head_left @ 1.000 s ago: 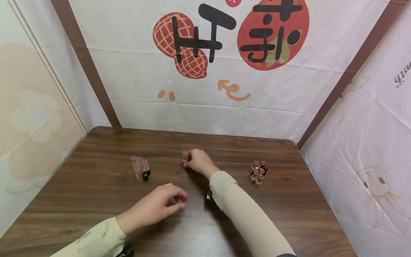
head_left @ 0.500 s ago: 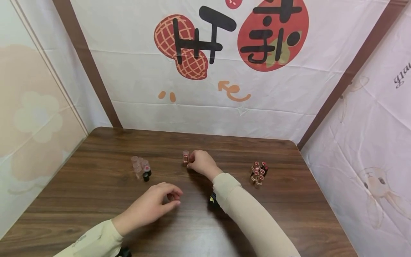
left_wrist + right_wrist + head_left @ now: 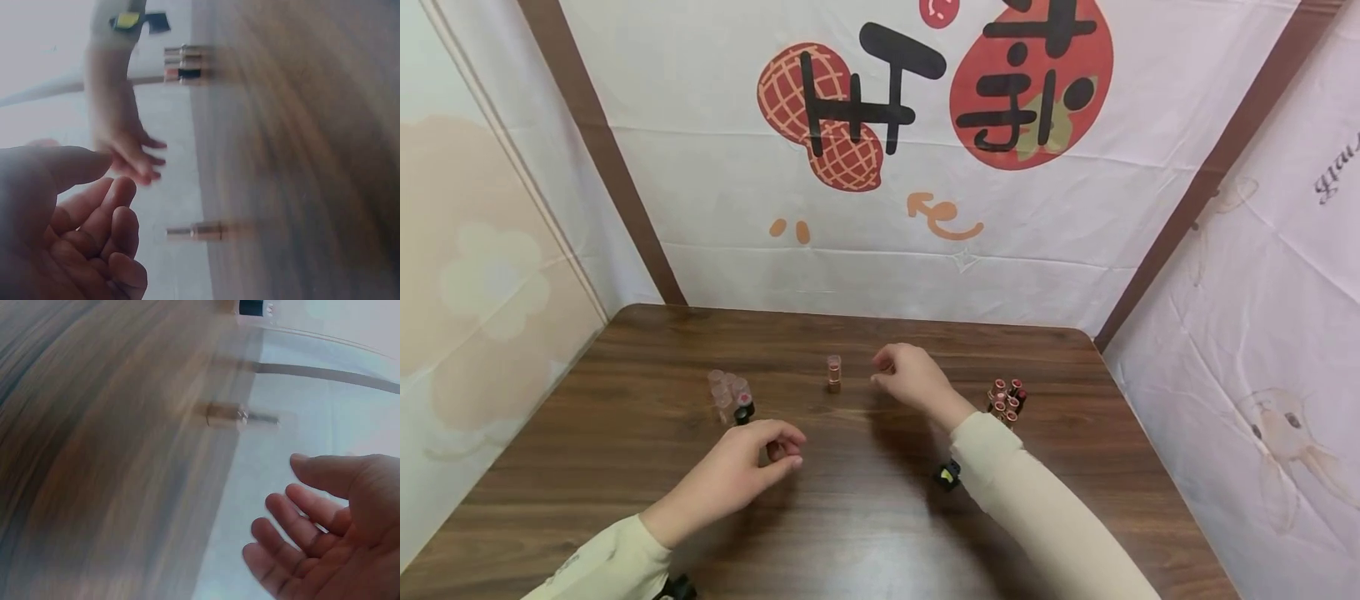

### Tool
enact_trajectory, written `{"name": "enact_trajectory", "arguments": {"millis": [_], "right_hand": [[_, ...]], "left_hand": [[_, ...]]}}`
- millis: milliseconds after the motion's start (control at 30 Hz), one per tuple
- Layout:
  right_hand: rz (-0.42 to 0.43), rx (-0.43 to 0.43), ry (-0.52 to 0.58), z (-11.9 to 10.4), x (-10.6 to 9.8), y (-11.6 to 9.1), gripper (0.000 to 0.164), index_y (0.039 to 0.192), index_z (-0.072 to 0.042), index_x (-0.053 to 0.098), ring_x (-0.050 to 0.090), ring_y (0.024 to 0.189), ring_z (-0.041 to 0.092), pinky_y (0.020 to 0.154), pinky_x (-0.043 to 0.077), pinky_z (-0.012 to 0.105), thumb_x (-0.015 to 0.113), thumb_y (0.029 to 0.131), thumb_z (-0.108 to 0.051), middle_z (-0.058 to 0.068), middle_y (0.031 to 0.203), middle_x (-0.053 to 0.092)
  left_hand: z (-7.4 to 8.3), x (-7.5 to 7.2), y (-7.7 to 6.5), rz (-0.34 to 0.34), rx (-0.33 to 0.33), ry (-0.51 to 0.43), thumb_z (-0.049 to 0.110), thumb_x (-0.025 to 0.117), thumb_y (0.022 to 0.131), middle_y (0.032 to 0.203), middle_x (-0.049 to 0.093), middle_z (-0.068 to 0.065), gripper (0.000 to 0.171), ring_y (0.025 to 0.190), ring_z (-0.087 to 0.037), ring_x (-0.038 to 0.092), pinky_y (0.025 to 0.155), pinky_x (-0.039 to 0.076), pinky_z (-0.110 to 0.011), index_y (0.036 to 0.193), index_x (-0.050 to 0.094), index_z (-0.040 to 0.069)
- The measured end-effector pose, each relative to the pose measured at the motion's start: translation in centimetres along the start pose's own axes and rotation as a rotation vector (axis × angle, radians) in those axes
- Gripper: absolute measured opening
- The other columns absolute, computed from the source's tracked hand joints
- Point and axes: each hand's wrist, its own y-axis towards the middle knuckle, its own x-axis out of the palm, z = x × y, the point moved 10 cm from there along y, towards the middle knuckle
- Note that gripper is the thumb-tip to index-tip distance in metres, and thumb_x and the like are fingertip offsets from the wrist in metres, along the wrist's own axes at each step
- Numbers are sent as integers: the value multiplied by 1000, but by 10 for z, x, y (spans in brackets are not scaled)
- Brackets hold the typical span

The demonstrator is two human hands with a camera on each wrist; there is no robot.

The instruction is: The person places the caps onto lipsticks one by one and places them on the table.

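Observation:
A lipstick (image 3: 834, 374) with a clear cap and gold-toned base stands upright near the middle of the table. To its right, my right hand (image 3: 917, 382) hovers with relaxed fingers and nothing in them; the right wrist view shows its palm bare and the lipstick (image 3: 240, 416) apart from it. My left hand (image 3: 739, 463) hangs over the front left part of the table, fingers loosely curled around nothing. Just beyond it is a cluster of clear caps (image 3: 727, 393), the nearest partly covered by the hand in the head view.
Several uncapped lipsticks (image 3: 1004, 398) stand in a tight group at the right, partly behind the right forearm. Black pieces (image 3: 743, 412) sit by the clear caps. The wooden table (image 3: 880, 533) ends at a printed cloth wall (image 3: 880, 275) behind.
My right hand has let go of the capped lipstick and moved away to the right, leaving it standing. My left hand has drifted slightly left and toward me.

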Motion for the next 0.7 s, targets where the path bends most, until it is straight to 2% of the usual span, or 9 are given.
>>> {"name": "enact_trajectory", "arguments": {"millis": [167,367,533,700], "right_hand": [[68,-54,-31,5,-31,-21,26,117,-13,73,66,102,20,90,54,37,76,94,-24,-1,112,70],[119,-86,-37,5,-63,-46,24,118,-19,72,62,106,17,92,53,38,75,96,-27,-4,112,68],[184,-144,-44,7,-83,-67,24,117,-20,72,61,107,15,93,53,39,77,94,-25,-6,112,67],[249,-193,-56,15,-96,-87,24,116,-19,72,63,109,15,92,54,40,78,93,-24,-7,112,68]], "left_hand": [[-7,-16,5,43,-15,5,10,79,90,87,69,17,19,76,-2,58,68,50,-23,104,71,19],[-13,-31,4,53,-44,43,13,79,91,91,68,14,21,77,-3,56,68,50,-25,109,71,20],[-18,-37,1,68,-58,91,16,79,92,96,69,11,22,80,-4,57,70,52,-28,111,70,19],[-29,-43,0,101,-103,153,15,80,90,101,69,5,25,80,-8,56,68,49,-26,113,71,15]]}}
